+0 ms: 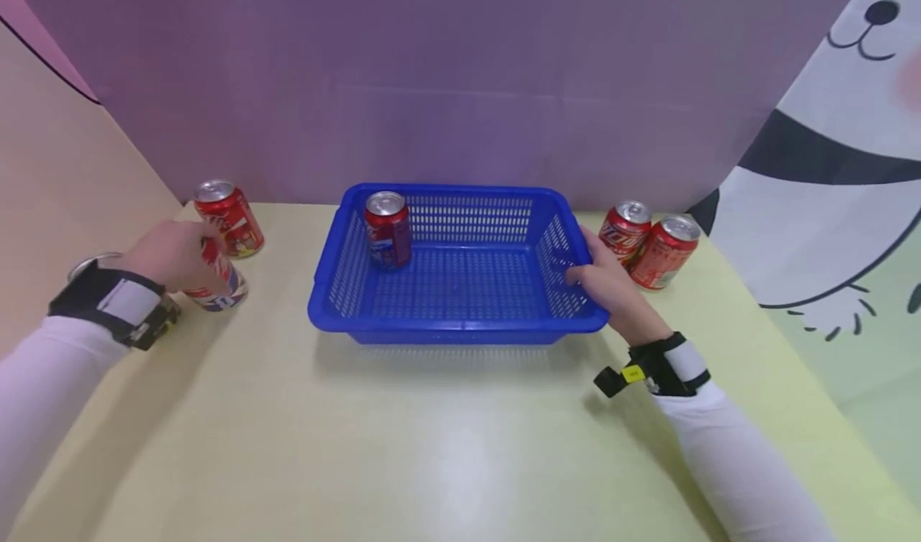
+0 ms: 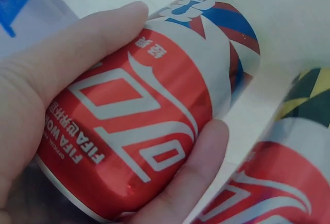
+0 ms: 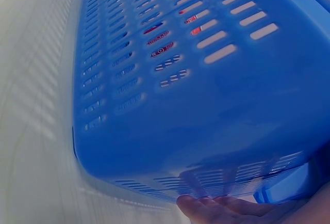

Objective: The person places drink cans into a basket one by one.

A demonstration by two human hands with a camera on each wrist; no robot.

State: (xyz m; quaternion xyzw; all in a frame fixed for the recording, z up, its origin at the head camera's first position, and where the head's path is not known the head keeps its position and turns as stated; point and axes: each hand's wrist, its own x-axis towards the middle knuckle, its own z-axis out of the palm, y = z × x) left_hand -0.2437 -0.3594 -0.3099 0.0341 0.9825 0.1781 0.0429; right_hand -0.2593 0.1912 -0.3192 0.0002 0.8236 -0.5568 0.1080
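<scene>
My left hand (image 1: pixel 169 256) grips a red and white drink can (image 1: pixel 229 280) at the left of the table. In the left wrist view the thumb and a finger lie along both sides of this can (image 2: pixel 139 115), which has a red and blue patterned end. A second can with a yellow and black pattern (image 2: pixel 273 182) is beside it, mostly hidden by the wrist in the head view. My right hand (image 1: pixel 612 286) holds the right rim of a blue plastic basket (image 1: pixel 460 331), thumb over the edge. One red can (image 1: pixel 388 237) stands upright at the basket's left back.
Another red can (image 1: pixel 232 221) stands at the table's back left. Two red cans, one further back (image 1: pixel 624 230) and one nearer (image 1: pixel 665 256), stand close together right of the basket. A purple panel (image 1: pixel 460 78) rises behind the pale table (image 1: pixel 403 438).
</scene>
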